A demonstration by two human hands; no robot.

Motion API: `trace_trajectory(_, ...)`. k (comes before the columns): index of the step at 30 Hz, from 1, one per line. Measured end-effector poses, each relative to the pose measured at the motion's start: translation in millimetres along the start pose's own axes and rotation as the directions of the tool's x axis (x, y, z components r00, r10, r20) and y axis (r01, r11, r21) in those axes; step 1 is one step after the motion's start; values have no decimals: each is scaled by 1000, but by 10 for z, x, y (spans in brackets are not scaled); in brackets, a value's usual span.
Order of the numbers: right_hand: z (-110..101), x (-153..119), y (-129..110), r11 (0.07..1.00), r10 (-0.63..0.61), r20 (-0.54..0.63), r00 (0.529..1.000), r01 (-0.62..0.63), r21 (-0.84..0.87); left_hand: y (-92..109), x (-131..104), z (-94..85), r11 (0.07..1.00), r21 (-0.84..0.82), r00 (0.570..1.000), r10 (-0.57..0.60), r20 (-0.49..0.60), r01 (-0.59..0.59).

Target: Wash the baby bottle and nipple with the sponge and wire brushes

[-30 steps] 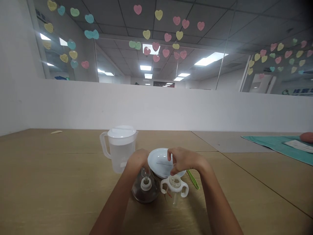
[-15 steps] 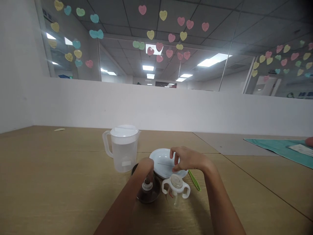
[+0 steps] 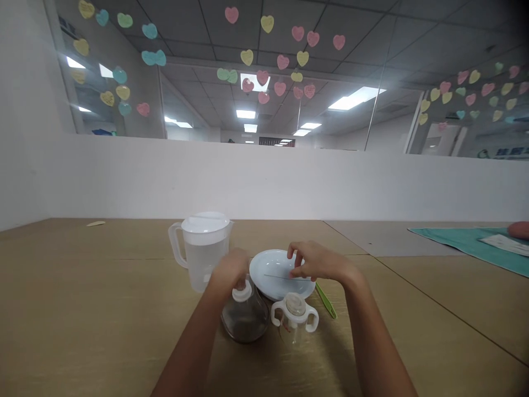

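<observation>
My left hand [image 3: 231, 270], somewhat blurred, is closed at a small white ring-shaped piece [image 3: 242, 292]. That piece is above a dark, rounded bowl [image 3: 246, 322], and my fingertips are partly hidden. Over the right side of a white plate [image 3: 264, 289] is my right hand [image 3: 320, 262], its fingers curved and a gap between thumb and forefinger. A thin straight rod [image 3: 281, 277] lies across the plate below those fingers. In front of the plate stands a clear baby bottle [image 3: 295, 317] with two white handles and a pale top.
A translucent white lidded pitcher [image 3: 202, 253] stands behind my left hand. Beside the plate lies a green-handled tool [image 3: 326, 301]. A teal cloth [image 3: 454, 238] with a white paper [image 3: 506, 245] is at far right, where part of another person's hand [image 3: 518, 230] shows.
My left hand has moved up and slightly left, and the white ring-shaped piece has risen with it. My right hand stays over the plate. The camera view has shifted slightly.
</observation>
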State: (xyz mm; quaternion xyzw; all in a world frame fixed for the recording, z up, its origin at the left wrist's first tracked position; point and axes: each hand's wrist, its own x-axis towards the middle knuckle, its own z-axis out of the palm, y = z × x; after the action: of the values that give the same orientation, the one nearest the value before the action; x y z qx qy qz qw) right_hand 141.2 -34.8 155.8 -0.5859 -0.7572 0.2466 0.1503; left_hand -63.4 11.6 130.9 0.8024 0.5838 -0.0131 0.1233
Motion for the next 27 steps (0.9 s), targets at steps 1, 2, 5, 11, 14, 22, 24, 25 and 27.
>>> trace_trajectory(1,2,7,0,1000,-16,-13,1000,16,-13,-11,-91,-69,1000,13,1000,-10,-25,10)
trace_trajectory(2,6,12,-8,998,-44,-35,998,43,-36,-8,-175,-130,1000,8,993,22,-118,-21)
trace_trajectory(5,36,10,-82,975,-215,-138,967,206,-80,95,-363,-250,984,26,908,174,-382,-177)
trace_trajectory(11,198,176,-225,848,-506,-317,802,529,-14,470,-415,-263,937,72,825,335,-455,-342)
trace_trajectory(14,288,410,-158,830,-528,-408,745,554,-64,541,-400,-231,937,137,789,345,-508,-321)
trace_trajectory(22,330,604,4,669,-685,-633,360,654,-352,624,-544,-191,820,490,675,542,-501,-295)
trace_trajectory(24,329,605,62,626,-716,-657,236,634,-454,655,-582,-182,771,565,624,603,-496,-295)
trace_trajectory(25,336,619,106,617,-720,-674,165,597,-513,671,-598,-174,740,602,593,639,-491,-299)
trace_trajectory(27,363,672,214,625,-704,-710,7,481,-615,700,-623,-150,677,670,523,707,-477,-304)
